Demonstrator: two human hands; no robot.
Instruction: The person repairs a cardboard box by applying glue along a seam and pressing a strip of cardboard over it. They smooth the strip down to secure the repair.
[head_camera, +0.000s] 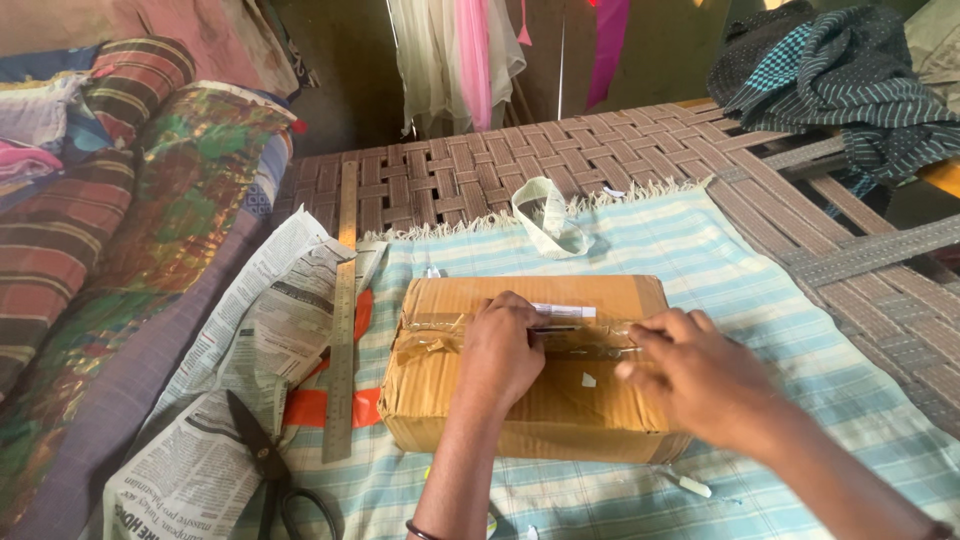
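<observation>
Brown taped cardboard box (520, 400) lies on the striped blue cloth (760, 300), long axis nine to three o'clock. Left hand (500, 350) pinches a slim blade-like tool (560, 327) at the top seam; right hand (700, 375), fingers spread, presses the lid at three o'clock.

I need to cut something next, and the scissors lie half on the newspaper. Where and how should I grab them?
Take the scissors by the black handle loops, which lie nearest you at the bottom edge, partly out of view. Come from your left side, since the blades point away, up onto the newspaper. The ruler lies close on their right, so reaching from there looks more cramped.
</observation>
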